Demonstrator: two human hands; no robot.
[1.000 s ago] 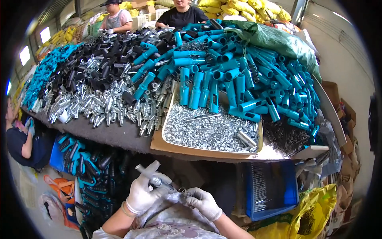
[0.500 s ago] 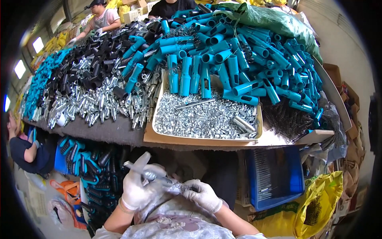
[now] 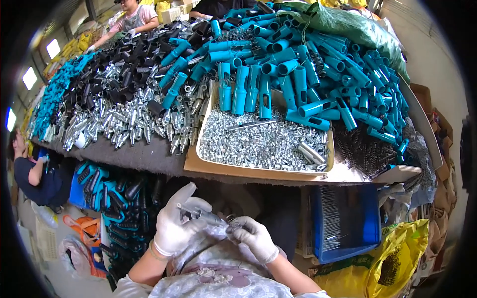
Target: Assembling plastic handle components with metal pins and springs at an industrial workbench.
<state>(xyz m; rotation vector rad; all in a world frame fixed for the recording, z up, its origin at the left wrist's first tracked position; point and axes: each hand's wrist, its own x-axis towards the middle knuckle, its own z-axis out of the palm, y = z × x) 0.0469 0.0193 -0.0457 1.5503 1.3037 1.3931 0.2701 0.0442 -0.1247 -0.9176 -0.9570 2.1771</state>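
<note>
In front of my apron I hold a silvery metal tube-shaped part (image 3: 202, 215) in my gloved left hand (image 3: 174, 226), thumb and fingers curled round it. My gloved right hand (image 3: 254, 239) meets the part's right end with its fingers pinched together. A bit of thin dark wire, like a coil spring (image 3: 230, 217), shows at those fingertips; the rest is hidden. Beyond my hands, on the table, stands a cream tray (image 3: 258, 172) of small silvery metal pieces. Teal slotted tubes (image 3: 241, 92) lie over its far edge.
Silvery metal shafts (image 3: 126, 121) and black sleeves (image 3: 119, 82) are heaped left of the tray. Dark springs (image 3: 360, 154) lie to its right. Below the table are a blue bin (image 3: 370, 218) with thin rods, a yellow sack (image 3: 405, 258) and black-and-teal handles (image 3: 126, 223). Co-workers (image 3: 136, 20) are nearby.
The metal part has turned in my left hand, and its left end has shifted right. My right hand stays close to its other end. The whole view has shifted slightly.
</note>
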